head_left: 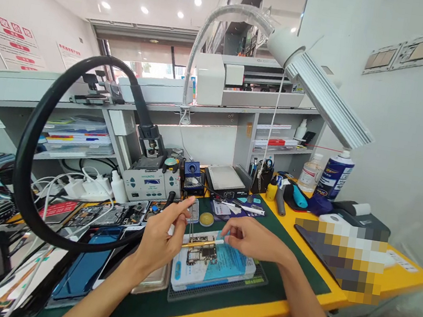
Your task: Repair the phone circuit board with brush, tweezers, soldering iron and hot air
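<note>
My left hand [162, 233] is closed, with thumb and fingers pinched around metal tweezers [191, 223] whose tips point down at a phone circuit board [202, 256]. My right hand [253, 239] is closed too, its fingertips at the white end of a thin golden-yellow rod [201, 244]. That rod slants across above the board, and its other end goes behind my left hand. Beneath the board is a white and light-blue box [235, 263], resting on a dark mesh-edged pad [191, 297]. A small round tin [206, 219] with yellowish contents stands just behind the box.
Left of my hands lie phone parts and a blue phone back [89, 254]; a black hose [24, 151] loops over them. Behind stand a soldering station [147, 185] and a heating plate [227, 181]. A lamp [328, 94] hangs above. A spray can [335, 174] stands at right.
</note>
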Tool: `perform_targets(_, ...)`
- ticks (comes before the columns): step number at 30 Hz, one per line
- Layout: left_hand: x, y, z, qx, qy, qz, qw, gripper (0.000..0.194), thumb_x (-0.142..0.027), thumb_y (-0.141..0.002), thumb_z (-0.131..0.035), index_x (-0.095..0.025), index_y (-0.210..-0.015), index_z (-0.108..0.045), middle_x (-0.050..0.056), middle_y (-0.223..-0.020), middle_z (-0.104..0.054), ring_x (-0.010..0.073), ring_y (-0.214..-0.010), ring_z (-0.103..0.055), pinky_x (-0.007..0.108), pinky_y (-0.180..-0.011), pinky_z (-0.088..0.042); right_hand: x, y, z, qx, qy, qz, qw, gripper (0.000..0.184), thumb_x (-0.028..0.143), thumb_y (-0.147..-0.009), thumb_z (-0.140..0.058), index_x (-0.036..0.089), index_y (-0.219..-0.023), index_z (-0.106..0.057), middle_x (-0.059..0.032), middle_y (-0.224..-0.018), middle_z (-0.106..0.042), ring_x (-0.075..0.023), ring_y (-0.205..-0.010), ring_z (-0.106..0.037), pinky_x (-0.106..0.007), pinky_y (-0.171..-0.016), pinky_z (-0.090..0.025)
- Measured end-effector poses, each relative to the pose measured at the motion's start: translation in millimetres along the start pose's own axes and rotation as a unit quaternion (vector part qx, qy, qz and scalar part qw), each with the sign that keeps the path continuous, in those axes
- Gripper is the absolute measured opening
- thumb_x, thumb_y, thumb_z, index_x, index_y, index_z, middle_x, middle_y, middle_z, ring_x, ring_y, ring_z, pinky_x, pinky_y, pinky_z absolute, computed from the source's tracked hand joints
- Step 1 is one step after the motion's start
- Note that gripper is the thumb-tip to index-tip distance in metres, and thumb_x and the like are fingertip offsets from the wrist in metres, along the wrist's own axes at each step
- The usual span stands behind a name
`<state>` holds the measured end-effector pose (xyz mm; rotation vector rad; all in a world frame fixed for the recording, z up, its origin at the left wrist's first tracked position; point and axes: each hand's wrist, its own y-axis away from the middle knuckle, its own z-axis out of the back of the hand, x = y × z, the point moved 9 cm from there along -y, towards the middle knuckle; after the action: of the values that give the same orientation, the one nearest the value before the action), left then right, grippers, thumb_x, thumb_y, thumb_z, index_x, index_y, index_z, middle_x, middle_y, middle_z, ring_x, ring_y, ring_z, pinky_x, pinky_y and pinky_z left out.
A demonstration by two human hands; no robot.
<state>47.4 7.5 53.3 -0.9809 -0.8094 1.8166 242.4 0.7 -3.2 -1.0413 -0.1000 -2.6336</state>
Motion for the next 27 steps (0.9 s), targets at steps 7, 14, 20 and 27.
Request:
perform_targets(7,2.6,1.9,-1.1,-0.001,0.005,0.006,1.000,0.048,-0.007,-0.096,-0.047,-0.021,-0.142,-0.052,0.003,-0.089,-0.067,0.0121,-0.076,-0.064,0.023,-0.070,-0.052,3.5,-0.6,-2.1,0.000,0.024,0.009,1.000,0.017,0.026,-0.091,-0.057,0.016,-0.095,-0.070,-0.0034,-0.075,-0.065,-0.0153,-0.063,-0.056,-0.024,-0.053,-0.036)
perform_targets(14,1.6,1.5,-1.7,0.003,0.012,0.004,1.000,0.050,-0.006,-0.096,-0.047,-0.021,-0.144,-0.051,0.003,-0.090,-0.067,0.0119,-0.077,-0.062,0.024,-0.071,-0.051,1.8,-1.1,-2.8,-0.001,0.029,0.014,0.999,0.018,0.027,-0.092,-0.056,0.016,-0.096,-0.070,-0.0030,-0.073,-0.065,-0.0153,-0.061,-0.056,-0.024,-0.052,-0.036)
perform_targets(20,5.1,3.5,-3.0,0.007,0.019,0.012,1.000,0.052,-0.005,-0.096,-0.048,-0.022,-0.145,-0.050,0.003,-0.092,-0.066,0.0117,-0.079,-0.063,0.024,-0.073,-0.051,3.0,-1.4,-5.9,0.008,0.031,0.017,0.999,0.017,0.025,-0.091,-0.056,0.016,-0.095,-0.070,-0.0022,-0.071,-0.064,-0.0148,-0.060,-0.055,-0.024,-0.052,-0.035)
perform_targets(27,3.4,2.6,-2.0,0.006,0.019,0.006,1.000,0.051,-0.005,-0.097,-0.048,-0.022,-0.144,-0.050,0.002,-0.090,-0.066,0.0102,-0.077,-0.061,0.022,-0.071,-0.050,-0.5,-0.6,-1.9,0.012,0.018,0.009,1.000,0.019,0.025,-0.091,-0.056,0.015,-0.098,-0.070,-0.0019,-0.068,-0.062,-0.0148,-0.057,-0.054,-0.023,-0.050,-0.035)
